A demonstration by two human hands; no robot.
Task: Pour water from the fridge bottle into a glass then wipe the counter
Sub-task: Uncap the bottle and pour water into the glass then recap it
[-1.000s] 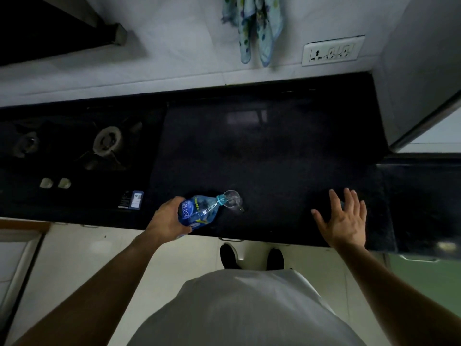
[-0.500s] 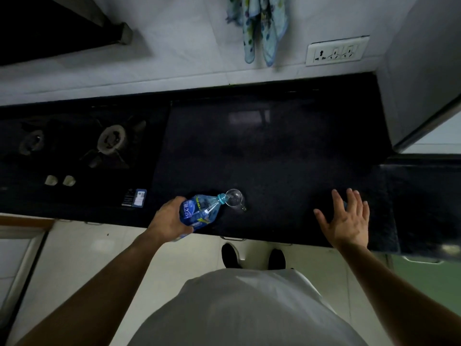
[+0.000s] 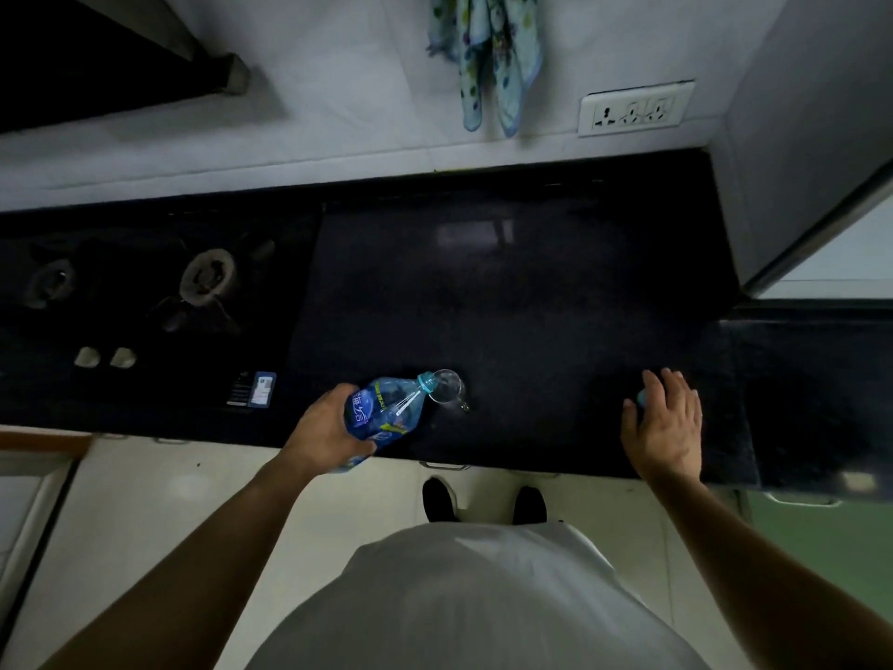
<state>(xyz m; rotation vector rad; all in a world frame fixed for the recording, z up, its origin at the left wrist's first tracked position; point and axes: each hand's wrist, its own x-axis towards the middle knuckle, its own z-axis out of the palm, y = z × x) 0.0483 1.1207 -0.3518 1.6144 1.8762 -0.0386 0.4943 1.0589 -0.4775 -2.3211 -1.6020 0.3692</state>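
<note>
Bottle position: blue plastic bottle [image 3: 386, 411] was held tipped on its side above the front part of the counter, neck pointed right, mouth at the rim of the glass [image 3: 447, 386].
Left hand: left hand [image 3: 324, 430] was wrapped around the bottle's lower body, fingers closed over the label, thumb on the near side.
Right hand: right hand [image 3: 664, 425] was laid palm down on the counter well to the right of the glass, fingers spread and holding nothing; a small blue object [image 3: 641, 397] was seen just beside the index finger, identity not determined.
Bottle contents: liquid level could not be read; the blue plastic appeared translucent.
Glass contents: clear glass stood upright on the counter; fill level could not be told from above.
Surface: black polished counter [image 3: 531, 307], faint reflection noted at its centre; no spill could be made out in the dim light.
Left of counter: gas stove [image 3: 208, 282] with two burners and two pale knobs [image 3: 104, 356].
Wall: white tiles, patterned blue-green cloth [image 3: 488, 55] hung above the counter, socket plate [image 3: 635, 109] to its right.
Floor: pale tiles, two dark shoes [image 3: 483, 500] seen below the counter edge.
</note>
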